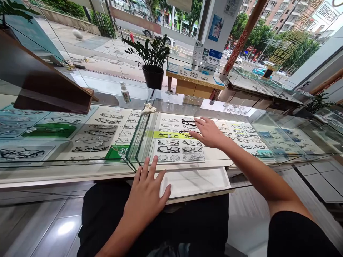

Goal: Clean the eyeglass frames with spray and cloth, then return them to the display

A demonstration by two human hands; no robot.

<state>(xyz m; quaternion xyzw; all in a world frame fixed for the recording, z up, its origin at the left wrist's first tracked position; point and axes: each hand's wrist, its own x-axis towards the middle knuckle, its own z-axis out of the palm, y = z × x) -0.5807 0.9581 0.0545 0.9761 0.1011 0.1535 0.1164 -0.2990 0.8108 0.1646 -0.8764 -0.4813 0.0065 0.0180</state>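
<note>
My left hand (pixel 146 191) is spread, palm down, beside the front edge of the glass display counter (pixel 134 151) and over the left end of a white pulled-out drawer (pixel 199 182). Farther forward, my right hand (pixel 207 132) reaches over the counter with its fingers stretched out and apart. Its fingertips are nearest to a pair of dark eyeglasses (pixel 189 122); whether they touch the counter's glass top I cannot tell. Rows of eyeglasses lie on the white display board, among them a black pair (pixel 168 149). The right hand hides part of these rows.
A crumpled pale cloth (pixel 149 108) lies at the counter's glass joint. Behind it stand a small white spray bottle (pixel 125 92) and a potted plant (pixel 153 64). A brown wooden stand (pixel 53 78) is at the left. More display cases extend to the right.
</note>
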